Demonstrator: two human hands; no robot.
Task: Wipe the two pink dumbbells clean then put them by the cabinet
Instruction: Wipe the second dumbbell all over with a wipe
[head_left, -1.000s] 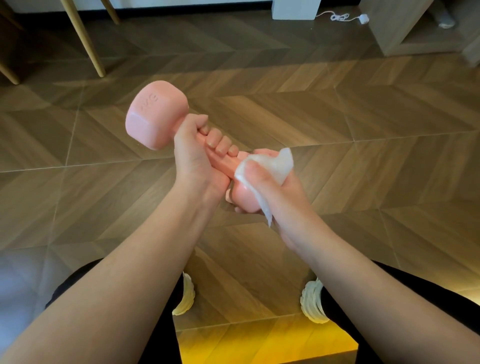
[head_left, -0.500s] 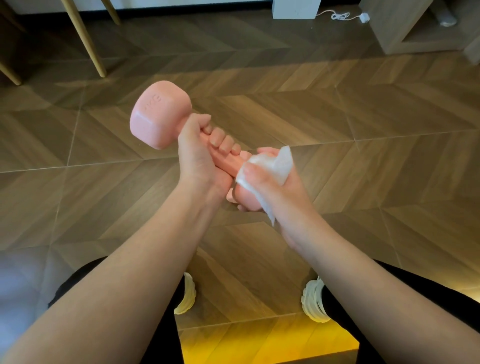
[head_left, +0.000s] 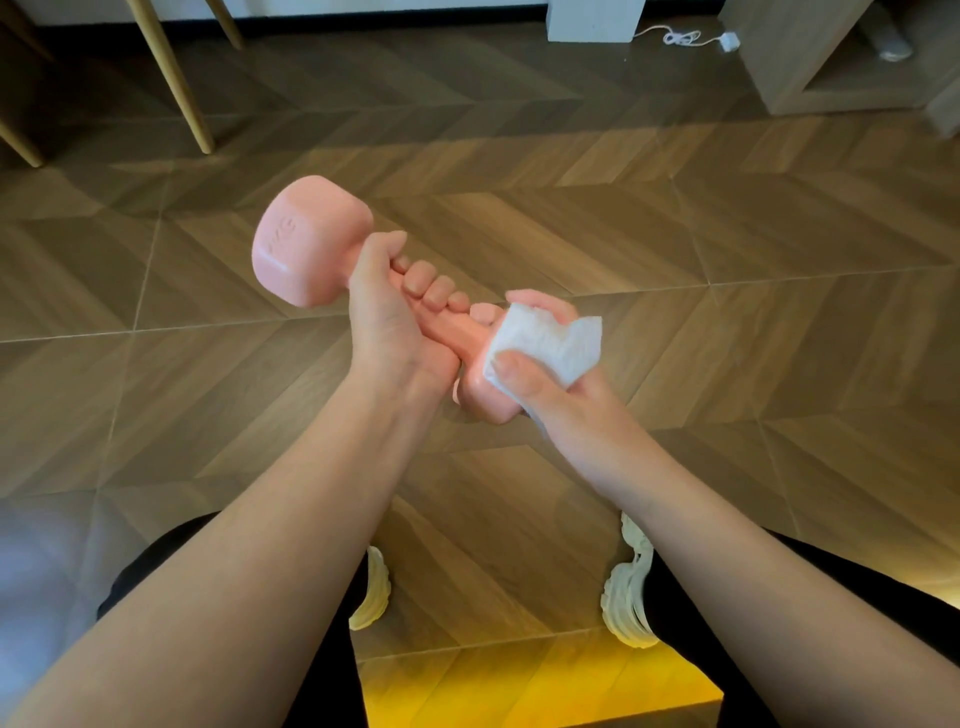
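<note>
The pink dumbbell (head_left: 311, 244) is held in the air above the wooden floor (head_left: 727, 234), in front of the person's knees, tilted so that one head points up and away to the left and the other sits lower, toward the right. The left hand (head_left: 395, 322) grips the handle, fingers curled over it just under the upper head. The right hand (head_left: 550, 384) pinches a folded white wipe (head_left: 545, 343) under the thumb and cups it round the lower head. To do this step well, the left hand should probably roll the handle a little at a time, so each flat face of that head and the neck where it meets the handle passes under the wipe. The grip then needs shifting, since the fingers cover handle that is not yet reachable. The upper head looks untouched by the wipe. The second dumbbell is out of view. A pale wooden unit (head_left: 779, 57) stands far off at top right; whether it is the cabinet I cannot tell.
</note>
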